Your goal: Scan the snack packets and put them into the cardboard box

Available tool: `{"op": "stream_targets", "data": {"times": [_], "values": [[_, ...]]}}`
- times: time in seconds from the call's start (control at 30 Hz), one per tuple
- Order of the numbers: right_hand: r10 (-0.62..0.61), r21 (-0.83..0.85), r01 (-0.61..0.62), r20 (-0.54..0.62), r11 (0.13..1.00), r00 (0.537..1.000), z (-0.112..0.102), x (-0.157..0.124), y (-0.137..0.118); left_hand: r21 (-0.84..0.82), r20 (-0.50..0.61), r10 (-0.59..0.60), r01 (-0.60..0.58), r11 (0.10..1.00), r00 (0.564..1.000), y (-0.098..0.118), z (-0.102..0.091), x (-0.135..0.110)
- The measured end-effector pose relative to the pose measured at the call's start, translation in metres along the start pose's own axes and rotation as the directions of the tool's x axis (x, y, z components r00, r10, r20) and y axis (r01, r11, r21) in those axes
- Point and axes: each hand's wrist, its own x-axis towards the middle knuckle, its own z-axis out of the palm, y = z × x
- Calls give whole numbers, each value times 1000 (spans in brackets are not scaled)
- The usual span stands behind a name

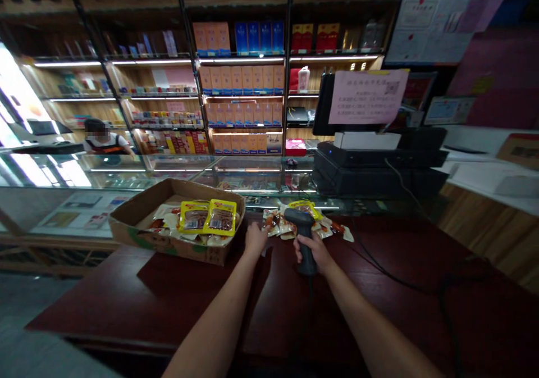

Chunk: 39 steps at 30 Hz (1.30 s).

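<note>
My right hand (315, 250) is wrapped round the grip of a dark handheld barcode scanner (300, 217). The scanner's head is tilted over a loose pile of vacuum-packed snack packets (287, 230) on the dark red counter. At the pile's left edge is my left hand (256, 240), its thumb apart from the other fingers and close to the nearest packet; whether it touches the packet is hard to see. To its left stands an open cardboard box (177, 250) holding more snack packets. Two yellow-edged packets (208, 218) lie on top there.
A glass display case (248, 170) runs behind the dark red counter (189, 305). A black checkout machine (379, 170) with a pink notice (366, 97) stands at the back right. Cables (391, 279) trail over the counter's right side. A person (105, 142) is at the far left.
</note>
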Motion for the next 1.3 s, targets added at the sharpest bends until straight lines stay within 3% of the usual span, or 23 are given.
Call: {"op": "stream_targets", "data": {"times": [0.1, 0.33, 0.43, 0.53, 0.6, 0.67, 0.77, 0.83, 1.0, 1.2, 1.3], "values": [[4, 36, -2, -31, 999, 1000, -13, -2, 7, 172, -55, -1, 11, 985, 998, 1, 11, -2], [33, 17, -33, 0, 999, 999, -10, -2, 15, 26, -117, 73, -71, 997, 990, -15, 17, 1], [53, -19, -52, 35, 998, 998, -5, -4, 14, -199, -154, 3, -34, 979, 988, -27, 12, 10], [56, -48, -54, 38, 997, 998, -2, -6, 12, -558, -126, -94, 8, 830, 988, -39, 10, 20], [48, -59, -45, 37, 997, 998, -2, -7, 10, -669, -99, -75, -10, 743, 992, -43, 11, 24], [36, -59, -33, 42, 998, 998, -3, -8, 10, -618, -122, 3, -79, 783, 992, -43, 11, 24], [24, -37, -22, 48, 999, 999, -5, -8, 10, -395, -166, 125, -182, 901, 978, -38, 11, 18], [28, -24, -27, 46, 999, 999, -5, -8, 10, -317, -184, 163, -215, 924, 969, -33, 10, 13], [43, -14, -43, 33, 999, 999, -4, -9, 9, -307, -225, 151, -217, 926, 962, -26, 8, 3], [32, -10, -32, 37, 999, 999, -4, -10, 10, -93, -214, 53, -75, 993, 975, -20, 10, -2], [28, -7, -28, 36, 1000, 999, -5, -9, 11, -136, -225, 21, -53, 989, 974, -19, 9, 0]]}}
